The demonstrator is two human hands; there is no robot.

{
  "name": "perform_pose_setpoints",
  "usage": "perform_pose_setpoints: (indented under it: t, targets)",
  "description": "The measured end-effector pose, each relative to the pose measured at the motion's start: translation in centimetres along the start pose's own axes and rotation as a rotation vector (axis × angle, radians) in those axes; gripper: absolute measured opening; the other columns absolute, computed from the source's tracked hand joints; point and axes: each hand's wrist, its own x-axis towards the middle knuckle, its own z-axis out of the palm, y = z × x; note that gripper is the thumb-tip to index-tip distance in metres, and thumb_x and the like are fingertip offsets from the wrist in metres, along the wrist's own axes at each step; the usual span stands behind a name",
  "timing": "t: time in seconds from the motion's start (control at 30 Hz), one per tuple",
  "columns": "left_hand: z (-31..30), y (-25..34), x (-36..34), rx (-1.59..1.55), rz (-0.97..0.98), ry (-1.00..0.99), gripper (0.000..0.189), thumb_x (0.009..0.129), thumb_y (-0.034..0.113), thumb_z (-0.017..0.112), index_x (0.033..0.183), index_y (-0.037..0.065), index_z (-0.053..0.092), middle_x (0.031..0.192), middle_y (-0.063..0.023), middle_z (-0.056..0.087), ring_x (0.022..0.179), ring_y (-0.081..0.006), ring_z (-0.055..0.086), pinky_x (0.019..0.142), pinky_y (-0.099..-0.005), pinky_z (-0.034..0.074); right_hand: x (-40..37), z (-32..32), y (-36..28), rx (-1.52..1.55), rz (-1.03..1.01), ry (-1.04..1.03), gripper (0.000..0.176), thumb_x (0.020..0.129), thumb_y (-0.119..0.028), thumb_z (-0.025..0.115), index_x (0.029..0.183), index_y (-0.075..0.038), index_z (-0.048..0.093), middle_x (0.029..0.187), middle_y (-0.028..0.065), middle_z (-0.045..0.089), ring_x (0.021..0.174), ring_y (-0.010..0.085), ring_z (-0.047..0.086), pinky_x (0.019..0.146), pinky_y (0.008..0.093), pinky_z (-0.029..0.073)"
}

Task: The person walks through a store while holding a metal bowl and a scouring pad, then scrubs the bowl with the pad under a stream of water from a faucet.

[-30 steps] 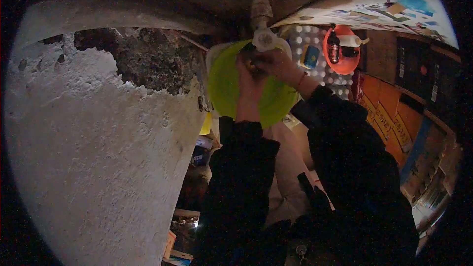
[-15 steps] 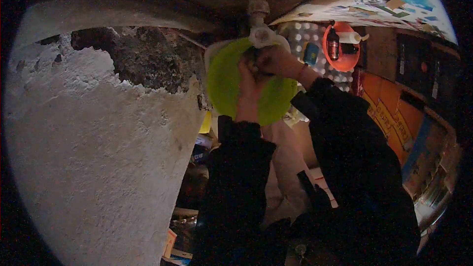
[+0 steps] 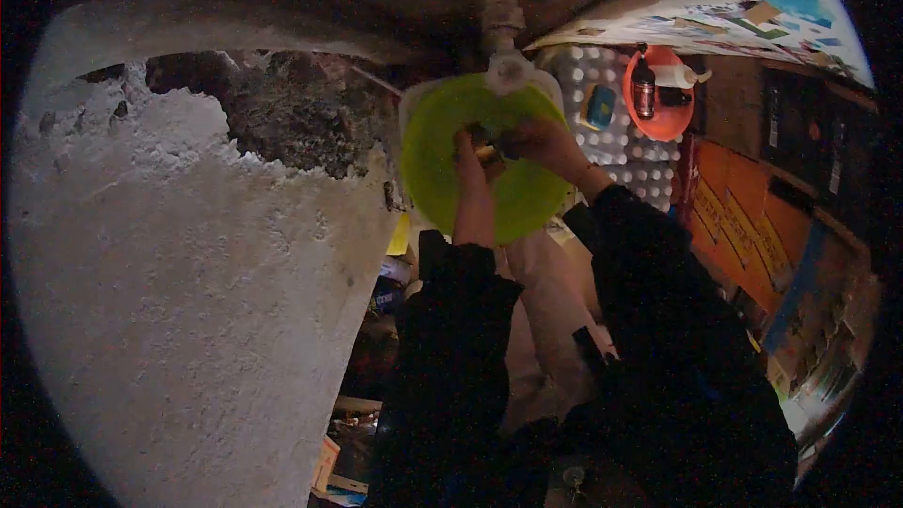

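Note:
Over a lime-green basin (image 3: 435,174), my left hand (image 3: 473,162) is closed round a small shiny, brownish object (image 3: 486,154) that is too dark to name. My right hand (image 3: 540,143) is just to its right, fingers pressed together at a small dark item I cannot make out. The two hands almost touch near the middle of the basin. A pale tap (image 3: 508,70) stands above the basin's far edge.
A red-orange bowl (image 3: 673,120) at the upper right holds a dark bottle (image 3: 642,92) and a white bottle. A blue-and-yellow sponge (image 3: 599,105) lies on a bumpy grey surface. Rough peeling wall (image 3: 188,301) fills the left; an orange box (image 3: 738,216) is at right.
Both hands have come down from under the tap toward the basin's middle. The shiny object in my left hand now shows. The view has shifted slightly.

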Motion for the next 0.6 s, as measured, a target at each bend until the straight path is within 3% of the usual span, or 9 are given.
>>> perform_pose_setpoints:
  t: [0.03,0.1,0.23,0.3,0.4,0.5,0.6]
  targets:
    - [-0.6,-0.2,0.0,0.000,-0.001,0.004,0.059,0.081,0.052,0.054,0.119,0.008,0.044,0.113,-0.0081,0.047,0.092,-0.0196,0.054,0.072,-0.0342,0.050,-0.6,-0.1,0.2,0.002,0.002,-0.003,0.017,0.070,-0.017,0.069,0.085,-0.009,0.068,0.085,0.0061,0.066,0.080,0.0168,0.063,0.072,0.0292,0.049]
    - [-0.6,0.2,-1.3,0.100,0.022,0.211,0.070,0.078,0.053,0.059,0.125,0.005,0.041,0.113,-0.0103,0.047,0.087,-0.0189,0.056,0.067,-0.0316,0.051,-2.1,-0.8,-1.0,-0.259,0.043,0.071,0.018,0.072,-0.012,0.069,0.088,-0.004,0.067,0.089,0.0063,0.067,0.082,0.0140,0.062,0.075,0.0277,0.049]
    - [-0.7,1.7,-3.2,0.253,0.219,0.108,0.081,0.075,0.051,0.063,0.131,0.003,0.033,0.120,-0.0126,0.044,0.090,-0.0198,0.057,0.066,-0.0318,0.051,-3.8,-2.1,0.0,-0.005,0.243,0.157,0.019,0.072,-0.005,0.068,0.089,0.000,0.065,0.089,0.0072,0.066,0.083,0.0135,0.061,0.077,0.0276,0.048]
    - [-1.0,1.3,-2.9,0.262,0.261,0.176,0.090,0.070,0.051,0.068,0.132,-0.001,0.029,0.127,-0.0164,0.039,0.106,-0.0250,0.049,0.079,-0.0369,0.048,-3.7,-2.5,4.4,0.133,0.134,0.242,0.025,0.069,-0.014,0.071,0.093,-0.006,0.068,0.087,0.0057,0.068,0.078,0.0145,0.063,0.074,0.0305,0.049]
    - [-2.5,0.3,-1.4,0.435,0.378,0.281,0.094,0.067,0.051,0.070,0.133,-0.001,0.028,0.128,-0.0181,0.037,0.113,-0.0280,0.041,0.088,-0.0395,0.039,-3.5,-3.0,6.7,0.033,0.078,0.330,0.024,0.068,-0.009,0.070,0.092,-0.006,0.068,0.086,0.0060,0.068,0.077,0.0155,0.063,0.075,0.0299,0.050]
    - [-3.4,-0.2,-0.3,0.697,0.554,0.436,0.101,0.062,0.049,0.074,0.134,-0.002,0.025,0.131,-0.0207,0.033,0.123,-0.0325,0.029,0.102,-0.0434,0.027,-3.8,-3.3,5.8,0.154,0.183,0.354,0.024,0.070,-0.004,0.067,0.093,-0.003,0.066,0.088,0.0067,0.067,0.078,0.0167,0.063,0.076,0.0299,0.050]
    - [-3.5,-0.5,-0.4,0.601,0.640,0.474,0.094,0.065,0.048,0.072,0.133,0.001,0.028,0.128,-0.0197,0.035,0.116,-0.0320,0.037,0.096,-0.0432,0.035,-4.4,-3.4,3.5,0.264,0.171,0.376,0.024,0.073,-0.004,0.066,0.096,-0.001,0.064,0.091,0.0077,0.066,0.079,0.0177,0.063,0.076,0.0302,0.050]
